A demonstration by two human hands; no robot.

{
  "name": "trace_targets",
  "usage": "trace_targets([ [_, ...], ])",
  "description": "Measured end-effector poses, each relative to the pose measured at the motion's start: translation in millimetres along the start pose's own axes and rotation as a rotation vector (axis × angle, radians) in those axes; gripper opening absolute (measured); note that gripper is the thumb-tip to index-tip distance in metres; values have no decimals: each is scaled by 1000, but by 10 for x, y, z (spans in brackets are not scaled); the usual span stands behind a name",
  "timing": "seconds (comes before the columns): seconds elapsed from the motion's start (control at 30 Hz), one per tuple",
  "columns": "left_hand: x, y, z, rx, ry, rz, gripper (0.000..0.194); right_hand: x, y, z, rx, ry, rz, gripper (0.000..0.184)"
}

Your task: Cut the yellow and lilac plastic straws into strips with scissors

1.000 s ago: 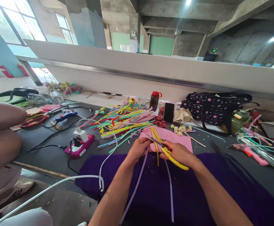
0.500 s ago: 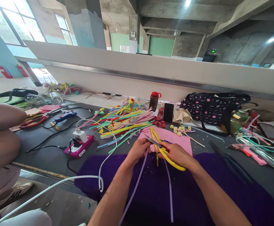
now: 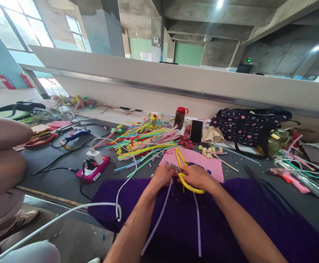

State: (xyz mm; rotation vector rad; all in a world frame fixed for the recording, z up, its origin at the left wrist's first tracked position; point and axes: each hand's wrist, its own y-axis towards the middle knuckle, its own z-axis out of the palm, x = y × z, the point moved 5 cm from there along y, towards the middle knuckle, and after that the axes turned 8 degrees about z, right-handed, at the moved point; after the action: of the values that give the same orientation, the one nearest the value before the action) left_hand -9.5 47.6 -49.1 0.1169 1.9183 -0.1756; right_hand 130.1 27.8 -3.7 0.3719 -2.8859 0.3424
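My right hand [image 3: 199, 176] is closed around yellow-handled scissors [image 3: 192, 189], whose metal blades point left toward my left hand. My left hand [image 3: 164, 174] pinches a light purple pipe cleaner [image 3: 159, 218], one length hanging down toward me. A second purple length [image 3: 198, 224] trails below my right hand; whether the two are joined is hidden by my fingers. The blade tips lie close to the left fingertips. Just behind my hands, yellow pipe cleaners [image 3: 178, 155] rest on a pink sheet [image 3: 167, 157], with a blue object [image 3: 202, 168] partly covered by my right hand.
Bundled coloured pipe cleaners [image 3: 148, 142] lie behind the sheet. A magenta power strip [image 3: 104, 166] with a white cable stands left. At the right are a pink glue gun [image 3: 293, 179] and a dotted bag [image 3: 247, 126]. A red-lidded bottle [image 3: 179, 118] and phone [image 3: 196, 131] stand behind. Another person's bare limb [image 3: 8, 135] is far left.
My right hand and the scissors have shifted slightly left, closer to my left hand. The blue object on the pink sheet shows more now.
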Motion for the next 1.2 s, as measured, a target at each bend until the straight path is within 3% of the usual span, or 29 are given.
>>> trace_targets([
  [0.13, 15, 8, 4, 35, 62, 10, 23, 9, 23, 0, -5, 31, -11, 32],
  [0.27, -30, -12, -14, 54, 59, 24, 23, -98, -79, -153, -92, 173, -4, 37],
  [0.4, -135, -49, -16, 100, -145, 48, 32, -274, -254, -294, -130, 270, -13, 48],
  [0.53, -196, -77, -2, 142, -349, 50, 36, -379, -308, -288, -112, 264, 19, 50],
  [0.73, -189, -68, 16, 130, -425, 53, 29, -270, -290, -192, -77, 224, -2, 54],
  [1.2, -225, -96, 73, 121, -378, 41, 17, -159, -315, -128, -87, 213, 25, 50],
])
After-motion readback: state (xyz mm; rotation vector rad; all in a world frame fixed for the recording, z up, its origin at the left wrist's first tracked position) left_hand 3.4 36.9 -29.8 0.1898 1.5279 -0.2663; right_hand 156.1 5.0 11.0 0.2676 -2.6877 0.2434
